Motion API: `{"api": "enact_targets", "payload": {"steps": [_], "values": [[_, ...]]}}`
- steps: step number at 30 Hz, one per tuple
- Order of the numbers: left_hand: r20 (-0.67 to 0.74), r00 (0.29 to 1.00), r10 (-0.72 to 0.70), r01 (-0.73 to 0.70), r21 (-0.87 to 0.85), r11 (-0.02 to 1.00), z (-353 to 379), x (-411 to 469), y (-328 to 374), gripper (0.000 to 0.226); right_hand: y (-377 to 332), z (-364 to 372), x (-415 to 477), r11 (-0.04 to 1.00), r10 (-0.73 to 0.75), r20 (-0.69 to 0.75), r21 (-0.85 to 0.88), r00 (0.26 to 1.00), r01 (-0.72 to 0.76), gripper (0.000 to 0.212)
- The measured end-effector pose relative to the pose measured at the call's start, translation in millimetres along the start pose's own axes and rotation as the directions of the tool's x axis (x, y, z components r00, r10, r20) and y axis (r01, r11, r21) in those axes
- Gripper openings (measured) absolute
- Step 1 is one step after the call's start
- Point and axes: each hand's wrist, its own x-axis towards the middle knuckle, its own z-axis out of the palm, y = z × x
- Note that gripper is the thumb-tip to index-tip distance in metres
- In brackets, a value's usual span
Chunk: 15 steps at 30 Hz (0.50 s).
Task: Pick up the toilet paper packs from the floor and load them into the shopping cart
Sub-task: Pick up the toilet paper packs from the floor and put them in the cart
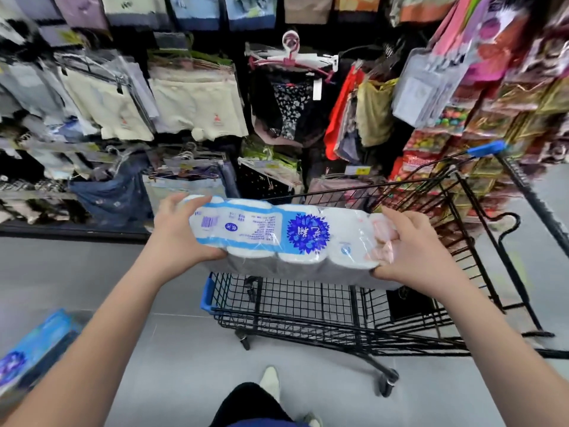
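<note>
I hold one toilet paper pack [283, 238] level between my left hand [177, 232] and my right hand [409, 248], each closed around one end, above the basket of the black shopping cart [295, 303]. Another pack [34, 346] (blurred, blue wrapper) lies on the grey floor [160, 349] at my left, well apart from the cart.

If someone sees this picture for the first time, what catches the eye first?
First, the toilet paper pack in the middle, gripped at each end by the left hand and right hand. Just beyond it stands the black wire shopping cart. Another blue pack lies on the floor at lower left.
</note>
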Motion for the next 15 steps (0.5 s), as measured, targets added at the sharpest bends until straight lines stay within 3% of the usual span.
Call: {"api": "enact_targets", "payload": {"steps": [9, 15], "values": [[0.124, 0.992, -0.021, 0.017, 0.034, 0.999, 53, 46, -24, 0.113, 13, 36, 34, 0.986, 0.135, 0.065, -0.104, 0.989, -0.128, 0.129], [0.229, 0.967, -0.111, 0.100, 0.059, 0.993, 102, 50, -36, 0.120, 45, 74, 51, 0.969, 0.172, 0.149, -0.203, 0.974, -0.140, 0.128]]}}
